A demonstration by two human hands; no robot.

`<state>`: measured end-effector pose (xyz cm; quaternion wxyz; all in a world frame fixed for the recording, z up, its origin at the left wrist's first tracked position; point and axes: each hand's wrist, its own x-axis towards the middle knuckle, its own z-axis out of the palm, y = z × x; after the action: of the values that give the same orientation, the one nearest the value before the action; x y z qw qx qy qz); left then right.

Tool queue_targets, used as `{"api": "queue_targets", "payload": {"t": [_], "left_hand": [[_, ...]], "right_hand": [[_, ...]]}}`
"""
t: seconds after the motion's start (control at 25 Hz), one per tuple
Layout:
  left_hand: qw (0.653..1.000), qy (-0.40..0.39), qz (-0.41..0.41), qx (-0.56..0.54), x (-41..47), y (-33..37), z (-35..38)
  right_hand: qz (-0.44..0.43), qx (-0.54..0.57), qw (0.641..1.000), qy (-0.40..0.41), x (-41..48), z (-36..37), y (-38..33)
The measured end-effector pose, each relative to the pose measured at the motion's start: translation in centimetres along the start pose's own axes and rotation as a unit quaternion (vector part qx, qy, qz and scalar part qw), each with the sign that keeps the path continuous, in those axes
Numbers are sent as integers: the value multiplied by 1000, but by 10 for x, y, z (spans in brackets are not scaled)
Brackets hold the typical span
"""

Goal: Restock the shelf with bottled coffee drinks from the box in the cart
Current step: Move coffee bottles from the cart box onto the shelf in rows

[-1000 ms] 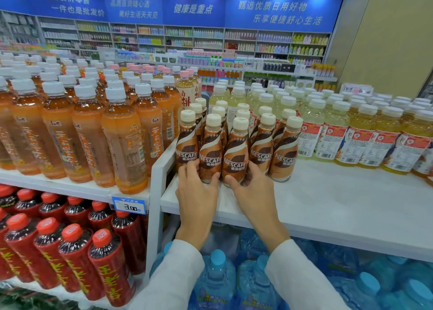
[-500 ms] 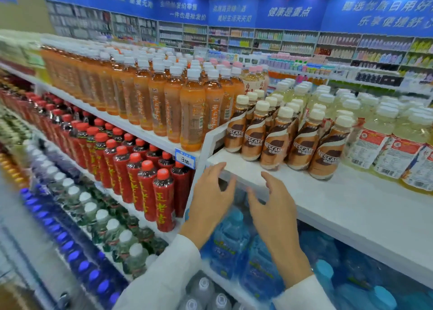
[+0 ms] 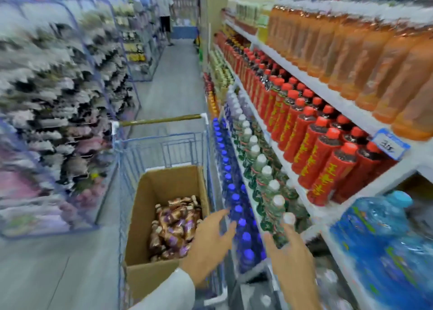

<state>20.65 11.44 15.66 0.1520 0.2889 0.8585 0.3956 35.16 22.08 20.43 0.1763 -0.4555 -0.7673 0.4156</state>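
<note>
Both hands are hanging open in front of me, fingers spread and holding nothing. The left hand (image 3: 208,241) is hovering at the near right edge of the blue wire cart (image 3: 164,143), just beside the cardboard box (image 3: 150,216) sitting inside it. The right hand (image 3: 290,255) is floating in front of the low rows of white-capped bottles (image 3: 264,169) and blue-capped bottles (image 3: 234,192). I am seeing the bottled coffee drinks (image 3: 175,225) lying in a loose heap at the bottom of the box. To the right, the shelf (image 3: 349,109) is carrying orange drinks (image 3: 351,52) above red bottles (image 3: 314,145), with big blue water jugs (image 3: 379,227) nearest me. Far down the aisle a person (image 3: 164,7) is standing, facing away.
</note>
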Motion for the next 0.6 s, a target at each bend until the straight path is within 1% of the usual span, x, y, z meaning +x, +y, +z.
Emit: {"api": "queue_targets", "payload": {"t": [0.12,0.24,0.36,0.44,0.52,0.6], "left_hand": [[995,26,-95,-16,-2,-58,-22],[981,23,-188,-38,2,-115,-43],[949,42,-301,-81,20,-171,-55],[925,37,-364,-100,40,-209,-55],[903,21,-409,-128,63,-236,-52],[886,9,-441,-139,92,-258,-48]], "right_hand": [[10,3,997,-76,11,58,-3],[34,-29,986,-160,26,115,-11],[56,-74,972,-214,38,169,-19],[63,-94,965,-237,46,206,-14],[94,-129,953,-259,53,232,-14],[82,-151,943,-285,61,250,-16]]}}
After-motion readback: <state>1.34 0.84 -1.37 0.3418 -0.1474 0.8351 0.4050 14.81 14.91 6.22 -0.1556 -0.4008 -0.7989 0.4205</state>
